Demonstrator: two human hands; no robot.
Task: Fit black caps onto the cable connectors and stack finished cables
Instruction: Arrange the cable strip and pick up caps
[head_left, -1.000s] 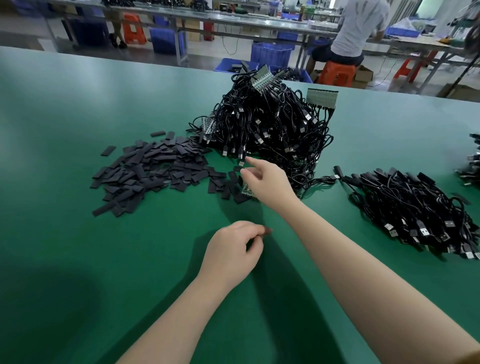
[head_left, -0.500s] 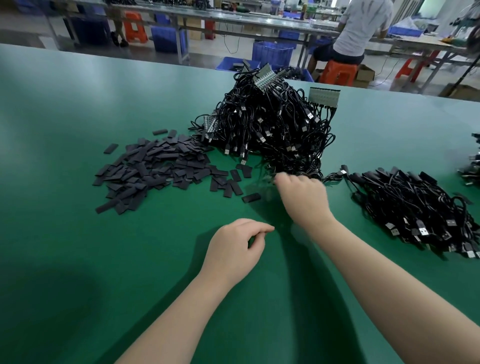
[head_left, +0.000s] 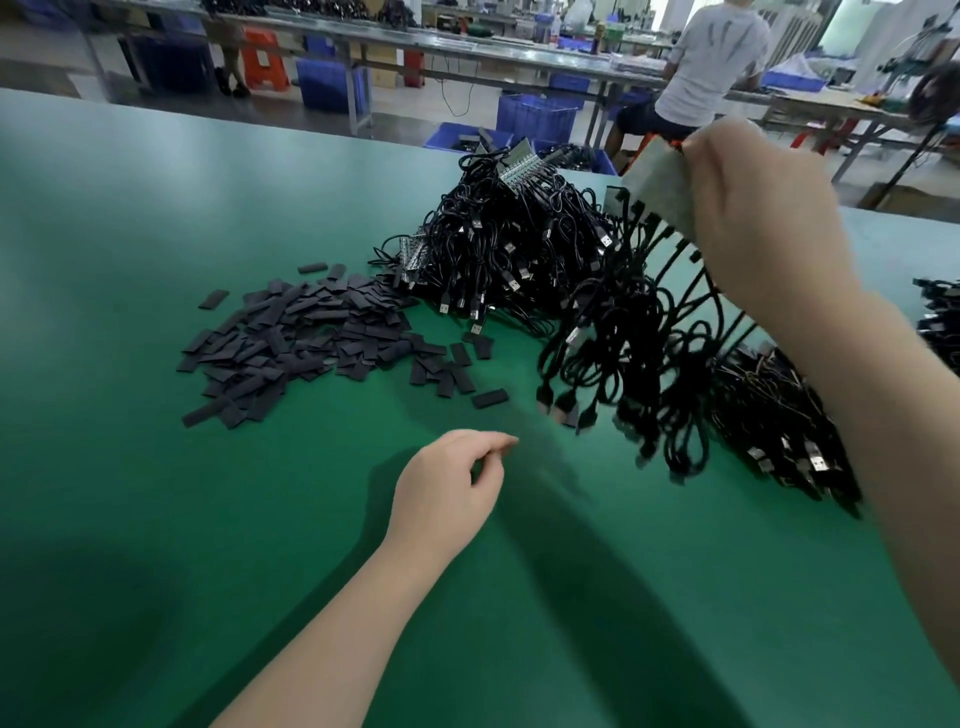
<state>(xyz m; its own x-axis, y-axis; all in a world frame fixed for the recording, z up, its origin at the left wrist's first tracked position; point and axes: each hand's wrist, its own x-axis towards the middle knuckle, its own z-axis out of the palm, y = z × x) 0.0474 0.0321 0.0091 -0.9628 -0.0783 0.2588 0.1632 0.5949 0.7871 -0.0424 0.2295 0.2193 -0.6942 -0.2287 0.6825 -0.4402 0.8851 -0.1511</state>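
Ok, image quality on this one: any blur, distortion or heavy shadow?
Head view: the raised right hand and its dangling cable bundle are motion-smeared; the left hand and black caps stay sharp; wide-angle bending bows the green table edge; soft arm shadows fall across the tabletop.

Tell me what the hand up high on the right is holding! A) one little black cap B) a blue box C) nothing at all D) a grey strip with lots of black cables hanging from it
D: the right hand grips a grey strip raised above the green table, and a bunch of black cables dangles from it.
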